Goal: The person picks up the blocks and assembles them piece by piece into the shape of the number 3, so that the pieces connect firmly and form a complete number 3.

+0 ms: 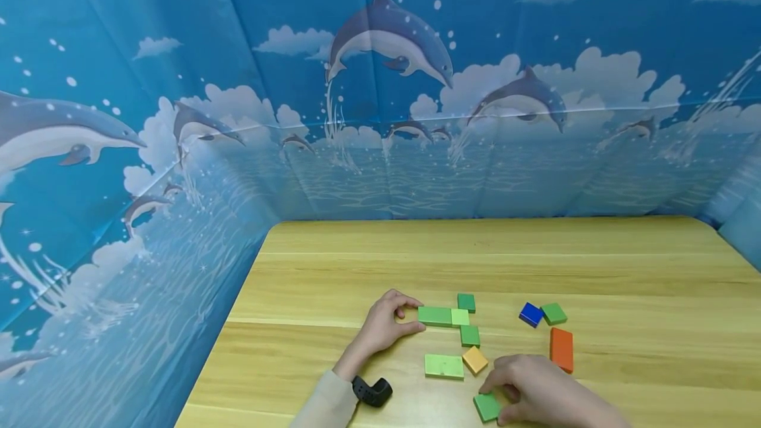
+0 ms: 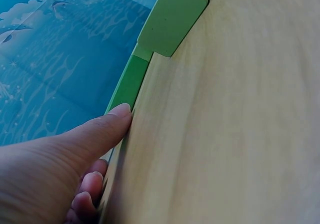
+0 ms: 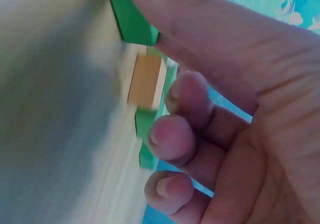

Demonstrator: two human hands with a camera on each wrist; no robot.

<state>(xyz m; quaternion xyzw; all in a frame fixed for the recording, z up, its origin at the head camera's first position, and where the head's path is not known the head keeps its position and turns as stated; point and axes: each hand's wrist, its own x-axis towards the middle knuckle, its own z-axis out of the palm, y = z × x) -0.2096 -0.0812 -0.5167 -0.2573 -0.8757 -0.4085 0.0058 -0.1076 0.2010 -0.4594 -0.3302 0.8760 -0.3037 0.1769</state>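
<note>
My left hand (image 1: 383, 325) pinches the left end of a green rectangular block (image 1: 434, 316) between thumb and forefinger. A light green square block (image 1: 460, 318) adjoins that block's right end, with a dark green square (image 1: 466, 302) at its far corner and another green square (image 1: 470, 335) at its near corner. Lower right, my right hand (image 1: 529, 388) holds a separate green square block (image 1: 486, 408) by its edges. In the right wrist view this green block (image 3: 132, 22) is partly behind the thumb, and the other fingers are bent without touching a block.
A light green rectangular block (image 1: 443, 366) and a tilted orange-yellow square (image 1: 475, 360) lie between my hands. Farther right are a blue block (image 1: 531, 314), a green square (image 1: 554, 313) and a red-orange rectangle (image 1: 561, 350). A dolphin-print curtain (image 1: 380, 170) borders the wooden table (image 1: 357, 269).
</note>
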